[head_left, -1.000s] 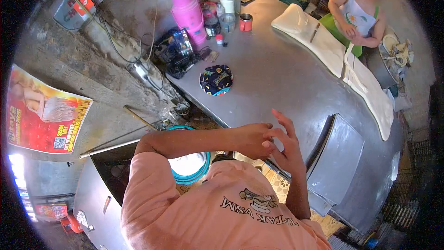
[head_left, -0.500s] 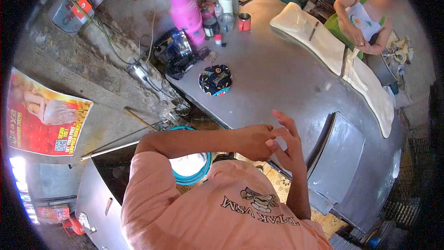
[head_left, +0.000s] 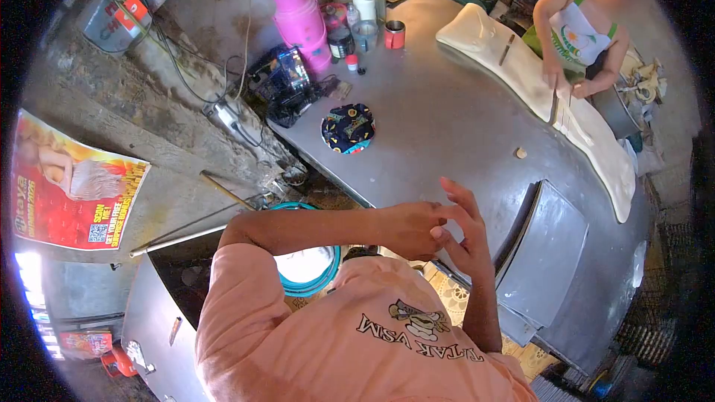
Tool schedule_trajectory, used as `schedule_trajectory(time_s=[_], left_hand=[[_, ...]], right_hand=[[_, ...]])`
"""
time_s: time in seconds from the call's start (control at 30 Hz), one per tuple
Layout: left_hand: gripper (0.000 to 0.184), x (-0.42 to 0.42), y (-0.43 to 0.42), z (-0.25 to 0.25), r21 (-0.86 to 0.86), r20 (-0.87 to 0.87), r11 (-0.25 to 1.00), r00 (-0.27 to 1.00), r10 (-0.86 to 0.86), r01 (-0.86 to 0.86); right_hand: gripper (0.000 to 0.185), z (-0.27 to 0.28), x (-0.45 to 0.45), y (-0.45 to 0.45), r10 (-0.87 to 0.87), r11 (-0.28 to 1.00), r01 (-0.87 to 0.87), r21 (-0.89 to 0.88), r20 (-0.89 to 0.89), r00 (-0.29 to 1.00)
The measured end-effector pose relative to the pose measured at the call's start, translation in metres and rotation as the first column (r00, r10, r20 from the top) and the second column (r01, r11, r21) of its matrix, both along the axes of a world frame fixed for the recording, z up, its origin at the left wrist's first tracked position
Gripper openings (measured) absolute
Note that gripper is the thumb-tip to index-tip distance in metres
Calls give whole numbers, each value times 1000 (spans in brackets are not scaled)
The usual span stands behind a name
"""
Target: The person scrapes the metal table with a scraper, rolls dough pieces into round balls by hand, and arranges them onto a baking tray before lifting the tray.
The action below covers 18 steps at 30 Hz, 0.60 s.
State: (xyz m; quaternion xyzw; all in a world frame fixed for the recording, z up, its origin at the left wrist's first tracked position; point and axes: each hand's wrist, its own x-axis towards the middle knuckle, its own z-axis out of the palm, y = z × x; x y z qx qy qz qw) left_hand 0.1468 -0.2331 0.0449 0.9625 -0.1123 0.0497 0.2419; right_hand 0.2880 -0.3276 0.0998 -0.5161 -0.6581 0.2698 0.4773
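Note:
My left hand (head_left: 413, 230) is closed, its fingers curled against the fingers of my right hand; what lies inside the curl is hidden. My right hand (head_left: 463, 229) has its fingers spread and bent, touching the left one. Both are held in front of my pink shirt (head_left: 320, 320), over the near edge of the metal table (head_left: 432, 126). Nearest to them on the table are stacked metal sheets (head_left: 547, 260) to the right and a round patterned cloth item (head_left: 348, 129) to the upper left.
A long dough slab (head_left: 514, 67) lies along the far edge, where a co-worker's hands (head_left: 566, 85) touch it. A small dough piece (head_left: 521, 152) rests mid-table. Pink jug (head_left: 302, 26), red mug (head_left: 395, 35) and phone (head_left: 293, 68) stand at the back left.
The co-worker's hands have moved down onto the dough. A small pale piece now lies on the table that was not there before. My hands have barely moved.

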Motion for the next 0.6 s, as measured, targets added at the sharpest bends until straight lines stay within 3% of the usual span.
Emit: schedule_trajectory(time_s=[0.07, 0.17, 0.27, 0.37, 0.47, 0.6], left_hand=[[27, -1, 1, -1, -148, 7, 988, 999, 44, -42], [27, 1, 0, 14, -154, 15, 981, 992, 124, -120], [28, 4, -2, 16, 51, -191, 999, 981, 28, -18], [29, 3, -2, 2, 68, -7, 998, 1000, 1, -1], [28, 2, -1, 0, 106, -2, 994, 1000, 10, -9], [27, 4, 0, 6, 51, -20, 998, 999, 44, -43]], right_hand=[[22, 1, -2, 1, 28, 1000, -29, 7, 49, 998], [22, -3, 2, 1, 24, 1000, -25, -6, -29, 999], [22, -7, 6, 0, -4, 1000, 3, -18, -58, 998], [21, 0, 0, -1, 4, 1000, -6, -29, -74, 997], [25, -5, -1, 0, 28, 1000, -28, 5, 50, 998], [21, -7, 2, 1, 14, 1000, -15, -9, -70, 997]])
